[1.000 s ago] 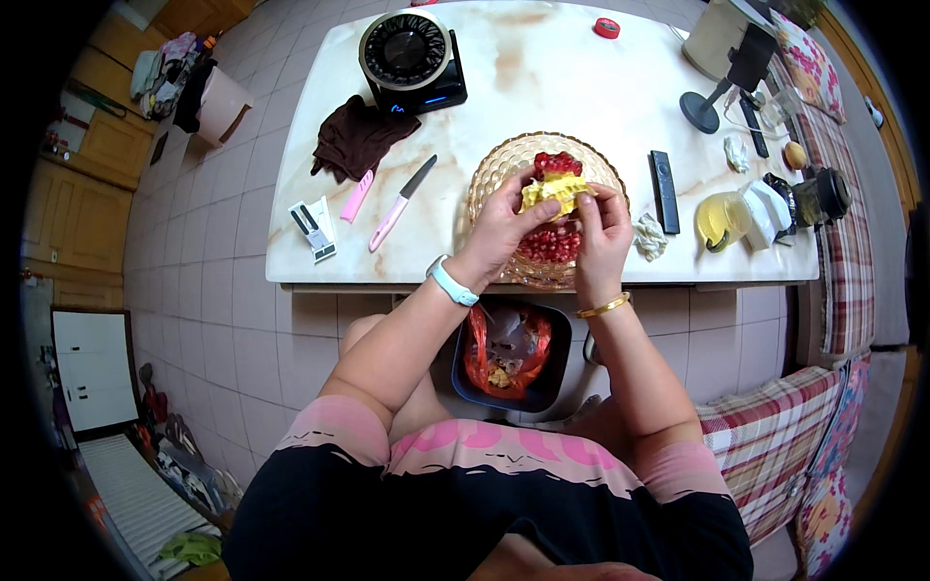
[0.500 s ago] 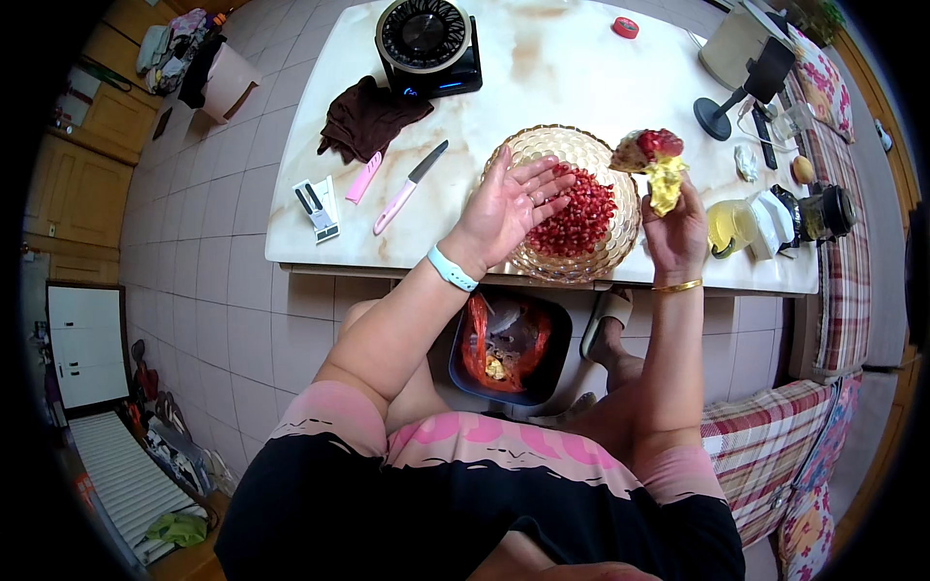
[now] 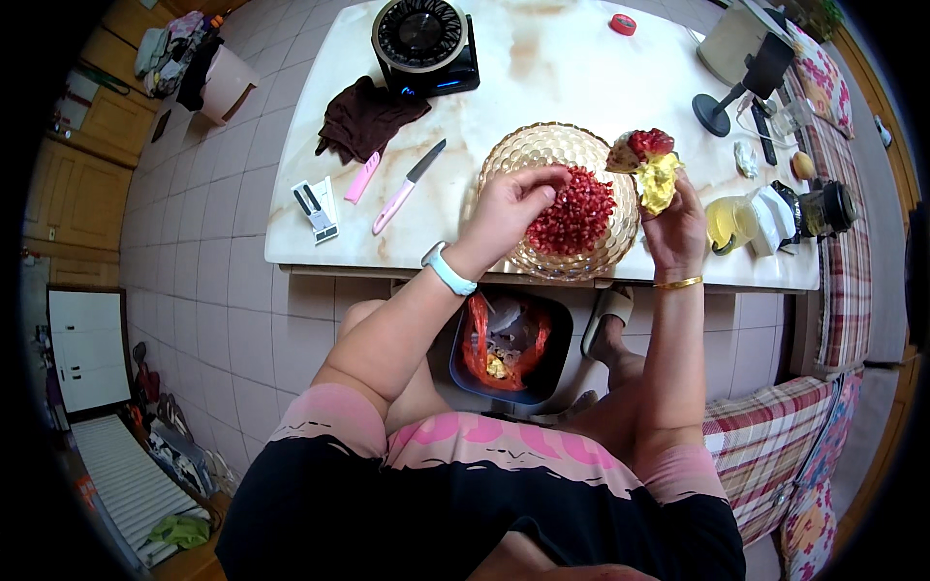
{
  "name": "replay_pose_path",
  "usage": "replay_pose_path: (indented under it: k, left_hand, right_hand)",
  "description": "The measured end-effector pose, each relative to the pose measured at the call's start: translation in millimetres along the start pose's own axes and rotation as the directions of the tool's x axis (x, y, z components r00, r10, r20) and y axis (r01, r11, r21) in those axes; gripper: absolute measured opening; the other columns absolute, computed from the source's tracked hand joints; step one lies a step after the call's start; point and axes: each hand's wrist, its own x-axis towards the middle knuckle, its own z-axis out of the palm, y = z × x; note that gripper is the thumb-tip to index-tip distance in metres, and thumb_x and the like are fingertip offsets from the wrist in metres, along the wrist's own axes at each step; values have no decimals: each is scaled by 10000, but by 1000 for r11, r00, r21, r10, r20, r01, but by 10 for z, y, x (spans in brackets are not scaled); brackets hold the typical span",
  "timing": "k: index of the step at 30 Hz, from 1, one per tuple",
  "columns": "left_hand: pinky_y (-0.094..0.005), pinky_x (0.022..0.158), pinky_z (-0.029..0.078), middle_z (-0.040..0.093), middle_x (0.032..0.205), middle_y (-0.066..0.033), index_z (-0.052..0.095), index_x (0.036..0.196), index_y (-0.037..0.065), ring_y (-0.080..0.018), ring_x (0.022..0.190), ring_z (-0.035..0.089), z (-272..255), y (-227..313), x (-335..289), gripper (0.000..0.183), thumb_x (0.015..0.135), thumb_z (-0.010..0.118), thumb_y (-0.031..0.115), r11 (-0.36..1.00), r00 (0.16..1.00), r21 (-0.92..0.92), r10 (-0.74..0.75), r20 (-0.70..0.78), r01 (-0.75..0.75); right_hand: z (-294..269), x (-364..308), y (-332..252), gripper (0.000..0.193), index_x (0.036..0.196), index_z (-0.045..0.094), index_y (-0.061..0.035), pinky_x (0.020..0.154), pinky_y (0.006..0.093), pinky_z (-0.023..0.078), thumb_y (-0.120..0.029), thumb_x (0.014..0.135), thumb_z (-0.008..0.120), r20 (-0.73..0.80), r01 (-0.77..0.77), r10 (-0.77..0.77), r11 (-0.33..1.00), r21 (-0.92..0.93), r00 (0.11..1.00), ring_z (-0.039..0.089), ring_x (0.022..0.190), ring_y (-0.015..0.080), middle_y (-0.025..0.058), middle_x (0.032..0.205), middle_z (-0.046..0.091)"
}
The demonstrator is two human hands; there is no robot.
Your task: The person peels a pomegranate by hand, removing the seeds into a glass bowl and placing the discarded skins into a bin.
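Note:
My right hand (image 3: 676, 225) grips a piece of pomegranate (image 3: 655, 190), with yellow pith, red seeds and part of its rind showing, raised by the right rim of a round, amber glass plate (image 3: 506, 152). A heap of loose red pomegranate seeds (image 3: 573, 215) covers the plate's middle. Over the plate's left side is my left hand (image 3: 506, 211), its fingers curled and the thumb drawn against them beside the heap. Whatever may be inside those fingers is hidden.
A pink-handled knife (image 3: 409, 188), its pink sheath (image 3: 362, 178), a peeler (image 3: 316, 209) and a brown cloth (image 3: 368, 118) lie left. A black fan-like device (image 3: 422, 44) stands behind them. Right are a phone stand (image 3: 713, 114) and a yellow drink jug (image 3: 727, 223). Below sits a lined bin (image 3: 531, 389).
My left hand has turned from an open, spread palm to curled fingers, staying over the plate's left side. My right hand still holds the pomegranate piece, slightly turned.

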Motion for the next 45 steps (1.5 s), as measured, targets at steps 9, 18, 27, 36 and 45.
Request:
replay_pose_path:
  k: [9, 18, 27, 36, 45]
  left_hand:
    - [-372, 1065, 453, 585, 1347, -149, 490, 1384, -35, -268, 1241, 567, 101, -78, -61, 528, 926, 676, 152, 993, 996, 99, 62, 69, -69]
    - [-302, 971, 528, 531, 1351, -103, 304, 1495, 22, -171, 1191, 574, 126, 60, -76, 760, 916, 750, 234, 748, 973, -625, -208, 96, 221]
    - [-300, 951, 518, 588, 1253, -112, 436, 1356, 2, -169, 1133, 593, 68, -81, -1, 581, 890, 763, 116, 983, 983, -180, 10, -183, -43]
    - [-290, 875, 539, 626, 1128, -139, 446, 1259, -58, -168, 1030, 633, 62, -120, 11, 594, 836, 821, 123, 972, 974, 229, 104, -202, -56]
    - [-272, 843, 553, 637, 1107, -131, 445, 1263, -69, -156, 1007, 641, 48, -158, 7, 583, 836, 813, 83, 976, 985, 218, 36, -172, 2]
  right_hand:
    - [204, -28, 345, 208, 1189, 565, -9, 719, 258, 576, -102, 1004, 548, -43, 36, -51, 955, -295, 998, 681, 906, 153, 90, 1081, 679]
    - [391, -161, 759, 191, 1181, 567, -14, 676, 278, 615, -54, 994, 571, -50, -12, -4, 951, -310, 999, 679, 888, 158, 104, 1100, 658]
    - [294, -97, 722, 130, 1091, 621, -5, 719, 243, 552, -70, 984, 584, -18, 11, -37, 645, -764, 999, 652, 910, 119, 68, 1044, 671]
    - [368, -50, 724, 341, 1317, 597, -27, 871, 294, 525, -184, 1015, 590, 191, 284, -294, 314, -906, 936, 665, 1018, 169, 128, 1121, 697]
    - [375, -40, 834, 283, 1205, 668, -12, 858, 345, 522, -208, 1029, 561, 255, 321, -337, 156, -934, 906, 683, 950, 257, 148, 1059, 711]
